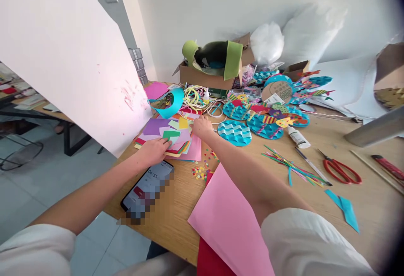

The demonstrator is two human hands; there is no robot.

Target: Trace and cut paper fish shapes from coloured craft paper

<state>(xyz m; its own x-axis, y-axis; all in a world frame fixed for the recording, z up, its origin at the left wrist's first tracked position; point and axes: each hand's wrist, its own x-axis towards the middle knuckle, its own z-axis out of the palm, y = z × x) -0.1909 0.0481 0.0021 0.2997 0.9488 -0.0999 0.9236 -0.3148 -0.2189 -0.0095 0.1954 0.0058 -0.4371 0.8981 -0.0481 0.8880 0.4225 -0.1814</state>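
Note:
A loose pile of coloured paper (154,127) lies on the table under and between my hands. My left hand (154,151) rests on the pile's near edge, its fingers stretched over the sheets beside a small green paper piece (171,134). At the right side of the pile is my right hand (203,127), with its fingers bent down together by the scraps; what they pinch, if anything, is hidden. A yellow paper piece (183,123) sits just left of it. Small round paper dots (200,172) are scattered below the pile.
A phone (148,187) lies near the front edge. Pink paper (230,221) is under my right forearm. To the right are paper strips (293,166), red-handled scissors (341,171), a glue bottle (298,137) and blue wavy ovals (235,133). A white board (69,49) leans at left.

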